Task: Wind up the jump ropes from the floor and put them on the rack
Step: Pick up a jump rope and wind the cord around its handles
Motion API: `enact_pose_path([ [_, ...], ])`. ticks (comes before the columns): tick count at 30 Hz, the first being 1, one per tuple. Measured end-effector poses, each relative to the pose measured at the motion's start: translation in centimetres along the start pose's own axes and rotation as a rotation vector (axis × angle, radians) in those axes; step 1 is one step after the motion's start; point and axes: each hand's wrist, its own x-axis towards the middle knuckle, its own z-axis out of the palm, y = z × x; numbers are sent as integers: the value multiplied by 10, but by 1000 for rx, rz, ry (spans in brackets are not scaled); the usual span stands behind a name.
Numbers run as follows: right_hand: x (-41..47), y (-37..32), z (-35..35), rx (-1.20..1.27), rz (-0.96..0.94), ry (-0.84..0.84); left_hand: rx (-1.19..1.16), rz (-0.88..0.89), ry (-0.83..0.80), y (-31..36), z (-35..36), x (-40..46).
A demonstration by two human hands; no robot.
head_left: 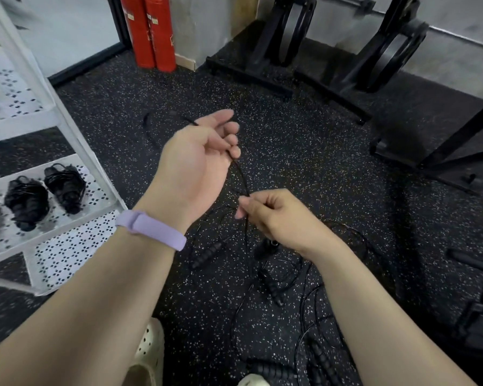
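The left hand (pixel 198 160) is held up, palm turned toward the camera, with its fingers curled around a thin black jump rope (pixel 241 178). The rope goes in past the thumb side and comes out by the little finger. The right hand (pixel 279 215) is lower and close by, and it pinches the same rope between thumb and fingers. The rope runs in a short slanted line from one hand to the other, then hangs down to the floor (pixel 304 151).

A purple band (pixel 151 229) sits on the left wrist.

Under the hands, more black ropes lie in a loose tangle on the dark speckled floor. Bumpy black handles lie among them: one handle (pixel 207 253) below the left wrist and another handle (pixel 273 291) a little lower. More handles lie near the bottom edge. Two pale shoes (pixel 148 355) show at the bottom.

To the left stands a white rack (pixel 76 143) with shelves full of little holes. Two wound-up rope bundles (pixel 45 192) lie side by side on a lower shelf.

Far back by the wall stand two red cylinders (pixel 151 32). To the right of them stand black weight stands (pixel 290 45) holding round plates.
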Motion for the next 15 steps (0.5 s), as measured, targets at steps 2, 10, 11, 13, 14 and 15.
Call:
enact_pose_path([
  [2,2,-1,-4,96,-5,53,327,1,-50,-3,0,-4],
  [10,4,-8,-17,505,55,201,1395,248,3,-35,-7,-14],
  [11,3,-9,-20,549,54,218,1463,214,-36,-39,-10,-13],
  [13,-1,-11,-26,643,42,232,1638,-5,-225,-47,-14,-13],
  [14,-3,-11,-29,677,38,235,1693,-96,-335,-55,-16,-13],
  [15,-5,-11,-32,699,35,238,1715,-135,-404,-62,-17,-12],
])
